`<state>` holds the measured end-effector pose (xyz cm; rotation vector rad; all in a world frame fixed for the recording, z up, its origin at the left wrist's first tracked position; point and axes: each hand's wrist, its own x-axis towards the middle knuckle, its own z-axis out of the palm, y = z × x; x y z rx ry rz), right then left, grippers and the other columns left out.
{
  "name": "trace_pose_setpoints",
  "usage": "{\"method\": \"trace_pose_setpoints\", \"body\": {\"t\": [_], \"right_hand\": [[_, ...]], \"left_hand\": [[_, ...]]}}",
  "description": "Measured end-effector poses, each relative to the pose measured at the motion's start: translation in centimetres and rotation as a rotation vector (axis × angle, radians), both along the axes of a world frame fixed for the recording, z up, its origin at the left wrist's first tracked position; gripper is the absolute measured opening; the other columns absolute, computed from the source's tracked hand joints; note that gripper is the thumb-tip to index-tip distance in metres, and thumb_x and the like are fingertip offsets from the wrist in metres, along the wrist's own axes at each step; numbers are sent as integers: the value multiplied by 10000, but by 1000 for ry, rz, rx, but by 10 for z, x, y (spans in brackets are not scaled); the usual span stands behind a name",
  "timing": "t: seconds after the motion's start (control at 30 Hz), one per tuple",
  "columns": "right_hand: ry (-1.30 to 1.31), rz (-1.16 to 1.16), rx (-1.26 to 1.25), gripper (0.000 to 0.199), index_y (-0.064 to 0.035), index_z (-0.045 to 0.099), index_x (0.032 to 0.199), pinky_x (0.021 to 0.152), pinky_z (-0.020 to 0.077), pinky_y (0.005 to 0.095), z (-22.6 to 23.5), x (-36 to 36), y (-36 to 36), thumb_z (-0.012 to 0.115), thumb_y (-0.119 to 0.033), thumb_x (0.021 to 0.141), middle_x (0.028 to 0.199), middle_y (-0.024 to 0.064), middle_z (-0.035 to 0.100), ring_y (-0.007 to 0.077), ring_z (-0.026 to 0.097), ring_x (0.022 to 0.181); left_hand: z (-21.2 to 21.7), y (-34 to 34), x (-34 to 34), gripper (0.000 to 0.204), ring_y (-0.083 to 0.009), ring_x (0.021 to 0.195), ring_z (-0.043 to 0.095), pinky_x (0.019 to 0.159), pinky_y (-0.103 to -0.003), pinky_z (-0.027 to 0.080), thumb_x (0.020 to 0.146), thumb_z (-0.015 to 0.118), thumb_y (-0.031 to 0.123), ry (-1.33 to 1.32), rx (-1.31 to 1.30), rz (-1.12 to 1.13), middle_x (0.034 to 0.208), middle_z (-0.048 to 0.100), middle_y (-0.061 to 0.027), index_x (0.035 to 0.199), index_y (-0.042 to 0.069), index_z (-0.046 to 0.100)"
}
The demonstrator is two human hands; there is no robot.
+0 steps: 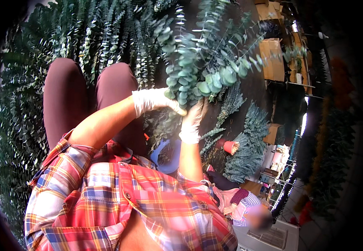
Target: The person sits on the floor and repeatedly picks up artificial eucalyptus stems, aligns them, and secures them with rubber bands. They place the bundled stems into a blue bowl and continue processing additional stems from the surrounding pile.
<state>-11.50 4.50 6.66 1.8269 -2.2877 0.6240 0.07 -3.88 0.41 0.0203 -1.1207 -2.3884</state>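
Both white-gloved hands, left hand [154, 100] and right hand [192, 123], close around a bushy blue-green eucalyptus bunch [202, 62] at its lower stems: light, springy, best gripped there.

Brown cardboard boxes [272, 58] stand stacked at upper right.

The person's left hand [154, 100] wears a thin white glove. Its arm is bare and comes in from the lower left, going up to the right. The fingers are closed tight in a grip. The right hand [192, 121] has a white glove too. Its bare arm goes straight up, and the fingers are curled shut just beside the left hand.
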Motion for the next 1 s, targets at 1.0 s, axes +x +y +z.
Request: {"method": "trace_pose_setpoints", "body": {"t": [1.0], "right_hand": [[-209, 117, -305, 331, -28, 539, 1014, 630, 473, 271, 9, -1, 6, 717, -6, 735, 851, 53, 592, 131, 552, 698]], "left_hand": [[-26, 1, -19, 458, -217, 1037, 481, 937, -322, 373, 800, 649, 279, -264, -569, 415, 1118, 539, -87, 1177, 49, 526]]}}
